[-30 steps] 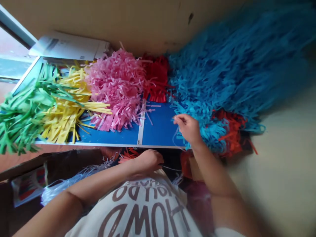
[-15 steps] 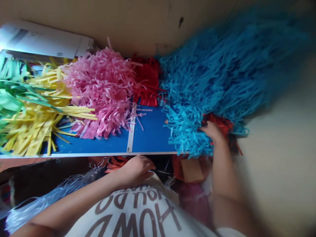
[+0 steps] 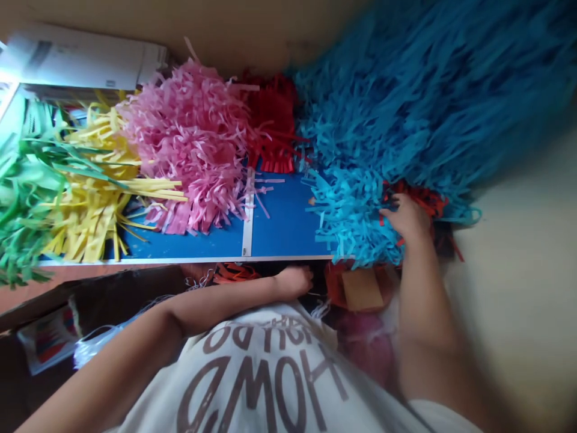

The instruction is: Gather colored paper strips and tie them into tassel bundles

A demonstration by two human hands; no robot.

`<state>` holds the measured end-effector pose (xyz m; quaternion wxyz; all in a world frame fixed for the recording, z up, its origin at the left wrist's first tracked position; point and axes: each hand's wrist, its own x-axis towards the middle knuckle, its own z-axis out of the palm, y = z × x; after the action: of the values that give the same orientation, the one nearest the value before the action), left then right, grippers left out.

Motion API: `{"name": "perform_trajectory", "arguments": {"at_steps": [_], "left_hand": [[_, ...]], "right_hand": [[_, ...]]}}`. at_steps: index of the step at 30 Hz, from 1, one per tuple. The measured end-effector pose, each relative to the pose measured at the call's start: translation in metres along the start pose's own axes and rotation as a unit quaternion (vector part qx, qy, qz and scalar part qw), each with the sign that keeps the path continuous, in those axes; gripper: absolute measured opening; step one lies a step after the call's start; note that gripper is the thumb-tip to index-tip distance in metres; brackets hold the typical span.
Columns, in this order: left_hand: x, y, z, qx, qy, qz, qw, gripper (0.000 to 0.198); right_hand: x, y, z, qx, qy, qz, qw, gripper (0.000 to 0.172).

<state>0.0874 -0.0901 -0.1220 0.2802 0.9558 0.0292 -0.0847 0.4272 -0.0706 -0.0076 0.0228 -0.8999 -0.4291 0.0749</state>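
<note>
My right hand (image 3: 408, 218) is at the right end of the blue table, among light blue fringed paper (image 3: 360, 222) and red-orange strips (image 3: 426, 198). Its thumb and fingers are apart, touching the strips without gripping them. My left hand (image 3: 295, 281) lies in front of my shirt, just below the table's front edge, with its fingers curled; whether anything is inside them is hidden. A large heap of blue fringe (image 3: 428, 108) rises behind my right hand. Red fringed paper (image 3: 273, 126) lies between the blue heap and the pink fringe (image 3: 193, 138).
Yellow strips (image 3: 90, 222) and green strips (image 3: 22, 228) cover the left part of the blue table (image 3: 288, 216). A white box (image 3: 90, 57) stands at the back left. Below the edge are orange strips (image 3: 234, 272), a cardboard piece (image 3: 362, 288) and an open carton (image 3: 148, 282).
My left hand has moved right along the front of my shirt. The fingers of my right hand have spread and lifted a little from the strips. The view has shifted slightly.
</note>
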Motion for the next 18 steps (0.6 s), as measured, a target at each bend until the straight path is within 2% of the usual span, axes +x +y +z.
{"name": "perform_trajectory", "arguments": {"at_steps": [2, 3, 5, 8, 10, 13, 15, 18], "left_hand": [[-0.010, -0.003, -0.001, -0.004, -0.005, 0.001, 1.000, 0.013], [-0.015, -0.005, -0.002, -0.005, -0.007, -0.003, 1.000, 0.013], [-0.027, -0.006, -0.007, -0.005, -0.008, -0.017, 1.000, 0.009], [-0.041, -0.002, -0.018, -0.013, 0.019, -0.030, 0.999, 0.026], [-0.047, 0.003, -0.024, -0.027, 0.043, -0.027, 0.998, 0.037], [-0.050, 0.013, -0.032, -0.049, 0.062, -0.008, 0.997, 0.033], [-0.051, 0.018, -0.036, -0.055, 0.071, 0.005, 0.996, 0.029], [-0.052, 0.021, -0.039, -0.056, 0.084, 0.010, 0.995, 0.025]], "right_hand": [[-0.013, 0.004, 0.001, 0.025, 0.081, -0.027, 0.996, 0.042], [-0.020, 0.007, 0.002, 0.021, 0.094, -0.035, 0.995, 0.034], [-0.032, 0.012, 0.007, -0.015, 0.065, -0.051, 0.996, 0.026], [-0.048, 0.014, 0.017, -0.074, 0.017, -0.081, 0.994, 0.036], [-0.055, 0.009, 0.024, -0.099, 0.049, -0.085, 0.990, 0.043], [-0.059, -0.001, 0.029, -0.113, 0.112, -0.086, 0.983, 0.042], [-0.058, -0.007, 0.030, -0.115, 0.109, -0.101, 0.982, 0.040], [-0.051, -0.015, 0.029, -0.129, 0.070, -0.111, 0.983, 0.036]]}}
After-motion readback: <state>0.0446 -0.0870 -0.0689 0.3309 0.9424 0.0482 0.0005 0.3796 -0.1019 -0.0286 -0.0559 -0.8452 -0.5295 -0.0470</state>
